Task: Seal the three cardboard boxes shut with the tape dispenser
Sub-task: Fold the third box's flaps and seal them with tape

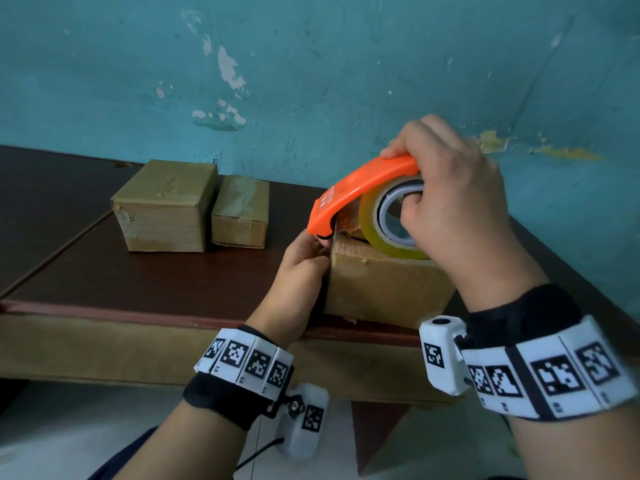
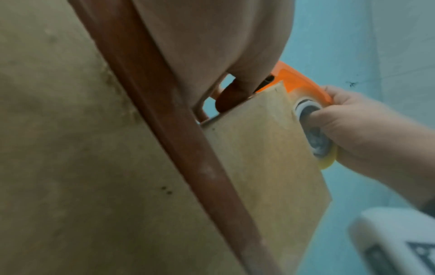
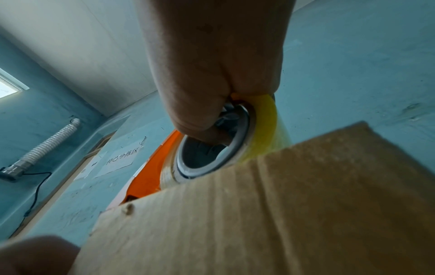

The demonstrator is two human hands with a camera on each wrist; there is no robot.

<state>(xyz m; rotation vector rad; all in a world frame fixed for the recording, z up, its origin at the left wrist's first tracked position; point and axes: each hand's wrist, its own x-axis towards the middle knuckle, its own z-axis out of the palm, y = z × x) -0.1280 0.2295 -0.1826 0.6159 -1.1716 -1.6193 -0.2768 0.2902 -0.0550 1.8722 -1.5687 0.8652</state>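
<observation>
An orange tape dispenser (image 1: 360, 188) with a yellowish tape roll (image 1: 388, 220) rests on top of the near cardboard box (image 1: 384, 285), at the table's front edge. My right hand (image 1: 450, 188) grips the dispenser, thumb inside the roll core (image 3: 212, 148). The dispenser's nose sits at the box's top left edge. My left hand (image 1: 304, 265) pinches at that edge, against the box's left side, just under the nose; what it pinches is hidden. Two more boxes, a larger one (image 1: 166, 206) and a smaller one (image 1: 242, 213), stand side by side at the back left.
The dark brown table (image 1: 138, 282) has a reddish front rim (image 2: 179, 148) and stands against a teal wall (image 1: 311, 64). The near box slightly overhangs the front edge. In the right wrist view a corrugated hose (image 3: 47, 145) and a paper sign (image 3: 120, 158) show on the wall.
</observation>
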